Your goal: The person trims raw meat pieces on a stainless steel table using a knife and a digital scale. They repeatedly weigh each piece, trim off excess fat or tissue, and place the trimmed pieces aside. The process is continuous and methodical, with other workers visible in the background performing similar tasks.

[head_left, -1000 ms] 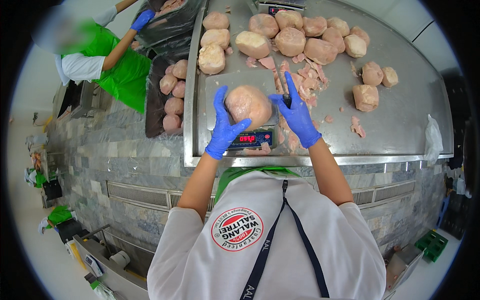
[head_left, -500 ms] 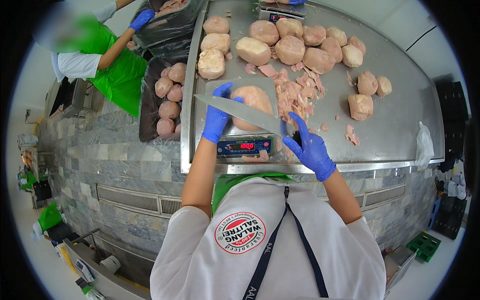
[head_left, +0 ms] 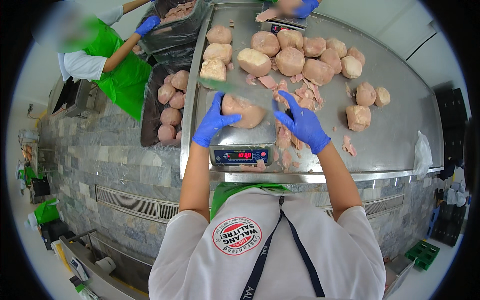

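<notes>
A round pale-pink ham [head_left: 242,111] rests on the metal plate of a digital scale [head_left: 242,156] at the table's near left. Around its left side curves my left hand [head_left: 214,122] in a blue glove, thumb against the near face. My right hand [head_left: 306,127], gloved in blue too, holds a long knife [head_left: 237,91] just right of the ham. Motion blurs the blade, which points left across the ham's far top; whether it touches cannot be made out. The dark handle is mostly hidden by my fingers. Pink trimmings [head_left: 307,95] lie beyond my right hand.
Several hams [head_left: 290,61] stand along the far side of the steel table [head_left: 400,105], others at its left edge. A plastic-lined bin of hams [head_left: 171,116] is at left. There a person in a green apron [head_left: 120,92] works; another gloved hand [head_left: 305,9] is at a far scale.
The ham has been turned and shifted slightly left on the scale. My left hand has moved down its side. The knife has risen farther from me, its tip up, and the scale's reading differs.
</notes>
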The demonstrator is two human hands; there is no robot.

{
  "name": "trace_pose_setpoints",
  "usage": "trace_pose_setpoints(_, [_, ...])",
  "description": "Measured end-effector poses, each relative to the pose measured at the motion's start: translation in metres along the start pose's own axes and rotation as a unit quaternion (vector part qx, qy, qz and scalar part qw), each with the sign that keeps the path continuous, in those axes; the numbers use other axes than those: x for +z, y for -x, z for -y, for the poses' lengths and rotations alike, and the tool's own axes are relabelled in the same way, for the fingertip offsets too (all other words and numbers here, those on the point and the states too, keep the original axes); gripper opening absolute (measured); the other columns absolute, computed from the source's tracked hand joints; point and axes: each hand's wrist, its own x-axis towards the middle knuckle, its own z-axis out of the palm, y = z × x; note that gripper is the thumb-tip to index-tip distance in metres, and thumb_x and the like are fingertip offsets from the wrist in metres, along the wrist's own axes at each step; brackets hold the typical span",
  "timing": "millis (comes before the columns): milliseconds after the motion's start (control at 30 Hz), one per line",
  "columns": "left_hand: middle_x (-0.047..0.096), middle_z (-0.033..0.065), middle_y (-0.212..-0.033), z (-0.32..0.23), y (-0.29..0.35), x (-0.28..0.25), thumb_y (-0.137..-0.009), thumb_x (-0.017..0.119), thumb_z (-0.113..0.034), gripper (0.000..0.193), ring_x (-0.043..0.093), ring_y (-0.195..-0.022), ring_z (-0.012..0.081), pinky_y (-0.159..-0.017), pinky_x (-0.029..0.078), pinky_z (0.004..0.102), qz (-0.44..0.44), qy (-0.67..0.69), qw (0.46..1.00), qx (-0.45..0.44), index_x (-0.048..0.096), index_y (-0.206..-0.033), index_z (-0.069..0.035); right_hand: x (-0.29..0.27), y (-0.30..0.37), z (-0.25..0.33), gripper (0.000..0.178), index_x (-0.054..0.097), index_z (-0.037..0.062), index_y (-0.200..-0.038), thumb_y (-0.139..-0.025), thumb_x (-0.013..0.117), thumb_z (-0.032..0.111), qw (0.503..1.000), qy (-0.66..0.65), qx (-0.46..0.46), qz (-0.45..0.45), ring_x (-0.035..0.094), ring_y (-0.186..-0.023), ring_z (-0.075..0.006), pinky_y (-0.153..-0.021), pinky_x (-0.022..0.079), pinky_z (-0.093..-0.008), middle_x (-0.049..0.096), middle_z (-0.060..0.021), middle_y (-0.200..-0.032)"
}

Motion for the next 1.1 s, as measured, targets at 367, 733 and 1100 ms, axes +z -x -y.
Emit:
trace_pose_setpoints(367, [0.056,0.0101,-0.142,0.05,-0.039,-0.013,-0.089,0.072,-0.022,0.065,0.052,-0.131,0.0206,-0.116,0.038,0.037,0.168,0.112,0.979,-0.04,0.047,-0.146,-0.004,-0.014,-0.029,-0.005,0.073,0.039,0.0161,-0.154,-0.094,0.063,0.051,0.976,0.082,-0.173,0.1,0.067,-0.076,-0.0359,-0.074,0.053,-0.045,0.069,-0.0182,-0.087])
trace_pose_setpoints(733, [0.049,0.0116,-0.149,0.004,-0.011,-0.008,-0.076,0.087,-0.02,0.096,0.048,-0.133,0.0206,-0.113,0.038,0.0363,0.094,0.035,0.994,0.046,0.036,-0.155,-0.005,0.051,-0.043,-0.002,0.063,0.039,0.0143,-0.156,-0.099,0.06,0.032,0.975,0.002,-0.214,-0.053,0.063,-0.075,-0.024,-0.071,0.052,-0.0375,0.068,-0.0164,-0.1])
trace_pose_setpoints(1100, [0.054,0.0117,-0.142,-0.023,-0.02,0.0,-0.099,0.06,-0.022,0.049,0.05,-0.132,0.0198,-0.114,0.039,0.0374,0.093,-0.1,0.99,0.033,0.048,-0.145,-0.008,0.035,0.005,-0.024,0.074,0.03,0.0186,-0.16,-0.096,0.061,0.037,0.988,-0.067,-0.12,0.077,0.069,-0.079,-0.0228,-0.07,0.053,-0.0375,0.071,-0.018,-0.103])
